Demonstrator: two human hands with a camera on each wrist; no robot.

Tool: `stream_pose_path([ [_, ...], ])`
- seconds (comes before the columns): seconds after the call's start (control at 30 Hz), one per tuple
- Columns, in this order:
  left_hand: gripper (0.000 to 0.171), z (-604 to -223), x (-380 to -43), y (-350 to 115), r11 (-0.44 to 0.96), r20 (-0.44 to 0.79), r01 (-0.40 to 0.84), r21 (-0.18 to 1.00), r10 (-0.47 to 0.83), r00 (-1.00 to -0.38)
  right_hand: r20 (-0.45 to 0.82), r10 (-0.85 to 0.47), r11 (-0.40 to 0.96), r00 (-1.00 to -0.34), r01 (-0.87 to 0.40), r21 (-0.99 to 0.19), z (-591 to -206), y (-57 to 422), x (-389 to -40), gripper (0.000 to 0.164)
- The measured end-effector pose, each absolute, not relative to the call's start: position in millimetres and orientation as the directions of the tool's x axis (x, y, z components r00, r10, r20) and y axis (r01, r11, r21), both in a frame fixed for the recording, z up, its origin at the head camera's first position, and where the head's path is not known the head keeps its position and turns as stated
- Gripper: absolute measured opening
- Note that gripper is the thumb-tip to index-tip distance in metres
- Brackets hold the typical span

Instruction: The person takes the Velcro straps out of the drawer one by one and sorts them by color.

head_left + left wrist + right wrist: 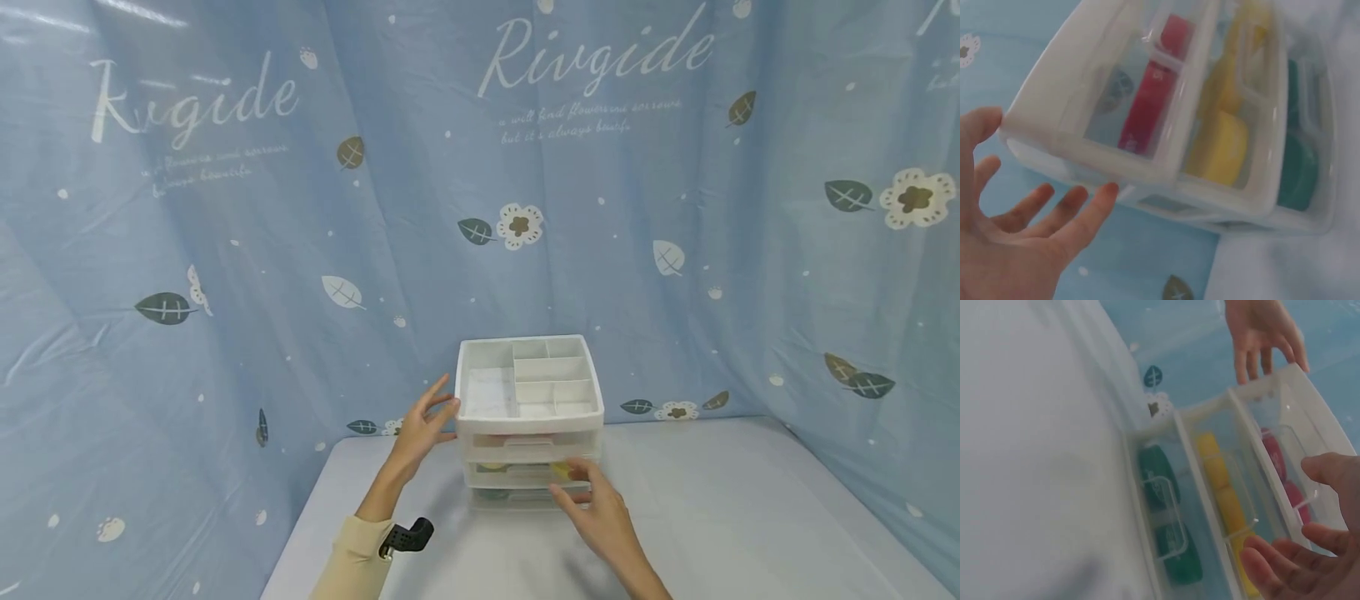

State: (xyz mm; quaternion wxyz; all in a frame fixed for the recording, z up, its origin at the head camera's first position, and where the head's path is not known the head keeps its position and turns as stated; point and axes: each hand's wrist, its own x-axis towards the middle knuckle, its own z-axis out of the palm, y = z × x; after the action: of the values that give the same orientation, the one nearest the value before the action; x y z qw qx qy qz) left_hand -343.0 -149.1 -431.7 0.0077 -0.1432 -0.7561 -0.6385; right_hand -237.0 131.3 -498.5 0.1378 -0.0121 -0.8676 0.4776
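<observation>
- Head view: nearest, my bare right hand (pixel 603 510) hung before the drawer fronts, thumb and fingers apart, clamped on nothing.
- The white plastic three-drawer unit (pixel 531 426) stood upright on the white table (pixel 720 500), fronts facing me, likely for reach.
- Inside, red items (pixel 1147 112), yellow items (pixel 1225 150) and green items (pixel 1297 172) seemed drawer-sorted by colour.
- My bare left hand (pixel 420 432), fingers spread, touched the unit's left edge, probably steadying it.

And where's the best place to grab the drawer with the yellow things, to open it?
Probably by the clear handle on the middle drawer, coming straight from the front. It sits about midway along the drawer's front, its outline looks raised enough to hook, and that front faces us in the head view.
</observation>
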Motion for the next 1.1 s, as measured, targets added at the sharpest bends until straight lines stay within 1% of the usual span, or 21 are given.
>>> stream_pose_path([
  [0.2, 0.066, -422.6, -350.8, -157.7, 0.131, 0.205, 0.25, 0.959, 0.287, -0.936, 0.225, 0.132, 0.491, -0.965, -0.133, -0.861, -496.7, 119.3, -238.8, 0.058],
  [0.3, 0.064, -420.2, -353.3, -160.9, 0.127, 0.195, 0.245, 0.961, 0.316, -0.929, 0.23, 0.115, 0.443, -0.966, -0.158, -0.883, -495.8, 112.9, -239.2, 0.057],
  [0.43, 0.059, -418.7, -354.1, -163.0, 0.132, 0.186, 0.243, 0.961, 0.344, -0.921, 0.202, 0.122, 0.361, -0.972, -0.146, -0.921, -495.4, 105.0, -241.1, 0.056],
  [0.67, 0.058, -416.3, -354.8, -162.2, 0.117, 0.187, 0.248, 0.962, 0.382, -0.905, 0.107, 0.146, 0.167, -0.983, -0.082, -0.983, -489.9, 97.0, -244.8, 0.063],
  [0.8, 0.059, -415.0, -354.9, -161.7, 0.109, 0.187, 0.248, 0.963, 0.394, -0.9, 0.032, 0.155, 0.054, -0.987, -0.024, -0.998, -483.2, 93.2, -245.5, 0.063],
  [0.9, 0.059, -414.2, -354.7, -161.7, 0.114, 0.183, 0.245, 0.963, 0.391, -0.902, -0.036, 0.132, -0.041, -0.991, 0.031, -0.999, -477.7, 89.8, -246.0, 0.063],
  [1.0, 0.059, -414.7, -355.2, -161.5, 0.116, 0.185, 0.247, 0.962, 0.388, -0.903, -0.088, 0.08, -0.131, -0.993, 0.077, -0.988, -473.9, 87.3, -246.8, 0.063],
  [1.1, 0.059, -416.4, -356.8, -160.6, 0.115, 0.193, 0.256, 0.96, 0.391, -0.9, -0.124, 0.044, -0.171, -0.991, 0.115, -0.979, -471.9, 87.3, -248.0, 0.066],
])
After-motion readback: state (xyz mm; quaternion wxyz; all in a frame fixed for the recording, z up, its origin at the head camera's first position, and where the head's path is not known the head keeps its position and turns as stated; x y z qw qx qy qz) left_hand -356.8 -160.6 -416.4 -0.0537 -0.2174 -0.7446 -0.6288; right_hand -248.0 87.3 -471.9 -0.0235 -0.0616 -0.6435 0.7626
